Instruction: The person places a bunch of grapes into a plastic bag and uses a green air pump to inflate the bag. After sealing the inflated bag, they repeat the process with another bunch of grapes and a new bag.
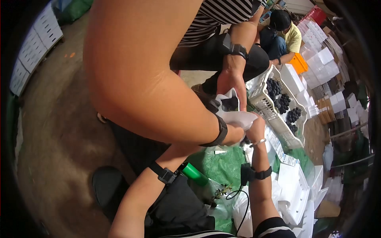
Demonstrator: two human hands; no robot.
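My right hand (255,123), with a bracelet at the wrist, is closed on the edge of a white paper wrapper (234,116). Something dark, probably grapes (230,104), shows inside its opening. My left forearm (137,200) reaches up from below, but its hand is hidden behind a co-worker's arm (154,95) that crosses the view. That co-worker's one hand (235,136) is at the wrapper beside mine. The co-worker's other hand (232,81) reaches down to the wrapper's far edge.
A white crate (276,121) of dark grape bunches (282,102) stands to the right. Below lie a green sheet (226,162), a green cylinder (194,173) and white foam boxes (293,190). Another person (291,37) crouches at the back near an orange crate (298,62) and stacked boxes.
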